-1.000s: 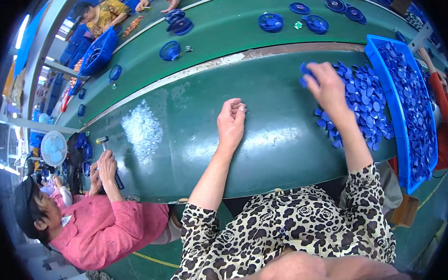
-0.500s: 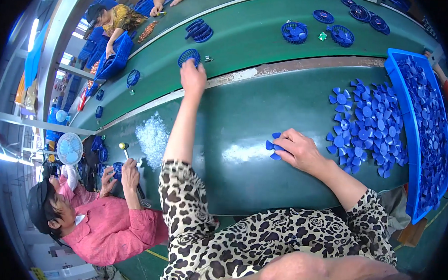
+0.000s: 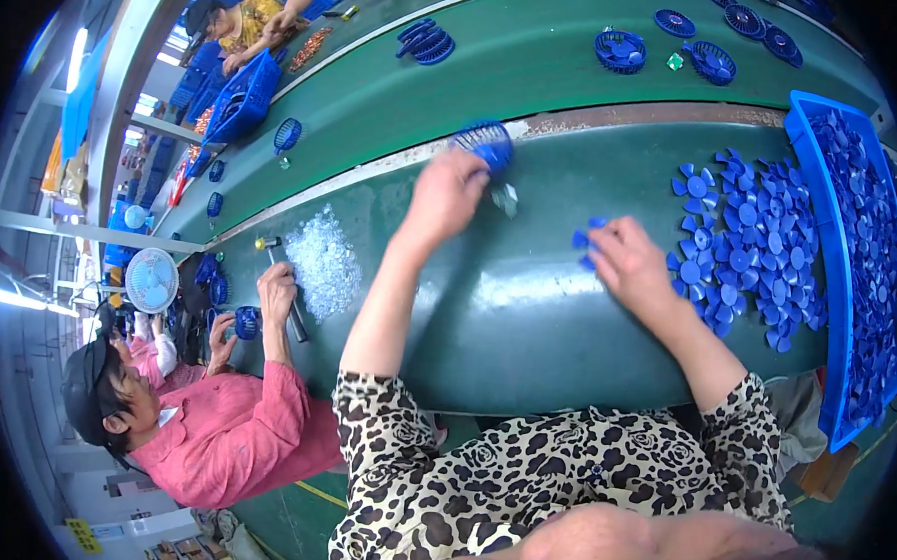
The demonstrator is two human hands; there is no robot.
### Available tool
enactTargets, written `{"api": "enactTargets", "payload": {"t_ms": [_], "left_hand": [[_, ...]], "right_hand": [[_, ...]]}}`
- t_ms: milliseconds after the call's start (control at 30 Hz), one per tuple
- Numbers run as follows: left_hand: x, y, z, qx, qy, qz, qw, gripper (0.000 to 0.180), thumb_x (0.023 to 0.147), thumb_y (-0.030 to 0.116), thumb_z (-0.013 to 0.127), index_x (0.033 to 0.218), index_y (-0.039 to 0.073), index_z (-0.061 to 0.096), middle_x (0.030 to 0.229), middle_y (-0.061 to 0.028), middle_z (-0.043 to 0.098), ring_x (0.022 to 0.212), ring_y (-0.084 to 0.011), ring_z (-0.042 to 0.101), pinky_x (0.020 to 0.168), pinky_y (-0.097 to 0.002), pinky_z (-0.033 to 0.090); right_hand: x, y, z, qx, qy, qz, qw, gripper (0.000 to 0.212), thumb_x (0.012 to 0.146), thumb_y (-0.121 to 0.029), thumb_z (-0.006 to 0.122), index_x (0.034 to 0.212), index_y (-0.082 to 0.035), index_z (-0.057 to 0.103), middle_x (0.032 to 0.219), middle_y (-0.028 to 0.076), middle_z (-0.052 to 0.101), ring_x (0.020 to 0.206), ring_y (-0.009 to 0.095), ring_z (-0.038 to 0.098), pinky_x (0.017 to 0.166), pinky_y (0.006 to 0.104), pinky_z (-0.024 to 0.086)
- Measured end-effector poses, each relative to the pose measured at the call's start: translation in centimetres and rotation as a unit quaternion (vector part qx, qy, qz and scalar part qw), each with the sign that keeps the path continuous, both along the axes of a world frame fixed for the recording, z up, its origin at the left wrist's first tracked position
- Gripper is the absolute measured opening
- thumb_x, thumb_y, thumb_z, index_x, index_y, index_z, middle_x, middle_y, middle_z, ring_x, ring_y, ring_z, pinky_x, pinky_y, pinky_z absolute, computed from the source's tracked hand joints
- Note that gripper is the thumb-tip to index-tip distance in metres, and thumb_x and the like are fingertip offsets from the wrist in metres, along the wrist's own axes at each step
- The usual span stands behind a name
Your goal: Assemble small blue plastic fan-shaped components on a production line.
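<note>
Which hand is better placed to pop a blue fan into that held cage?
Probably the right hand: it pinches a blue fan, while the left hand is busy holding the round blue cage.

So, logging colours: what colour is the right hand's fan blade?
The fan blade is blue; see head view.

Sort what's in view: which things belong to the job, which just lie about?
Job: blue fan cage in left hand; blue fan blade in right hand; piled fan blades; blue plastic bin.
Apparently just about: round electric fan; brown box.
</note>
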State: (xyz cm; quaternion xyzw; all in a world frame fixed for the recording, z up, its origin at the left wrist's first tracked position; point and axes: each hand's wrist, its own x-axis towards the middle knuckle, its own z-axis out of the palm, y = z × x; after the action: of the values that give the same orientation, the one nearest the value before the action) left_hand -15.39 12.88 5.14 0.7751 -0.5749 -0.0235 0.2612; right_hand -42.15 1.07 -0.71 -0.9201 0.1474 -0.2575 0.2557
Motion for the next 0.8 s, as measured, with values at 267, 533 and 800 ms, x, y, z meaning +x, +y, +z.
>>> {"api": "enactTargets", "payload": {"t_ms": [267, 533, 800], "left_hand": [[-7.4, 5.2, 0.5, -0.023, 0.053, 0.008, 0.998, 0.028, 0.081, 0.013, 0.064, 0.107, 0.005, 0.06, 0.102, -0.0127, 0.061, 0.099, -0.0319, 0.057, 0.085, -0.0399, 0.047], [-8.1, 3.3, -3.5, 0.051, 0.131, 0.071, 0.987, 0.026, 0.084, 0.018, 0.061, 0.103, -0.001, 0.059, 0.094, -0.0199, 0.061, 0.091, -0.039, 0.059, 0.082, -0.0437, 0.046], [-11.1, 4.0, -5.2, -0.124, 0.664, 0.083, 0.732, 0.024, 0.097, 0.029, 0.052, 0.101, 0.005, 0.056, 0.085, -0.0029, 0.06, 0.071, -0.0091, 0.057, 0.062, -0.025, 0.047]], "right_hand": [[-0.4, -1.3, 1.4, -0.061, 0.089, -0.028, 0.994, 0.031, 0.078, -0.004, 0.062, 0.11, -0.004, 0.06, 0.098, 0.018, 0.055, 0.096, 0.035, 0.056, 0.08, 0.044, 0.049], [-1.3, 0.4, 4.1, -0.058, 0.144, -0.044, 0.987, 0.032, 0.077, -0.014, 0.069, 0.106, -0.004, 0.059, 0.089, 0.015, 0.055, 0.084, 0.035, 0.059, 0.071, 0.043, 0.048], [-0.6, 5.8, 6.7, -0.083, -0.008, 0.024, 0.996, 0.032, 0.076, -0.017, 0.071, 0.104, -0.006, 0.059, 0.087, 0.01, 0.053, 0.076, 0.028, 0.06, 0.063, 0.0387, 0.05]]}}
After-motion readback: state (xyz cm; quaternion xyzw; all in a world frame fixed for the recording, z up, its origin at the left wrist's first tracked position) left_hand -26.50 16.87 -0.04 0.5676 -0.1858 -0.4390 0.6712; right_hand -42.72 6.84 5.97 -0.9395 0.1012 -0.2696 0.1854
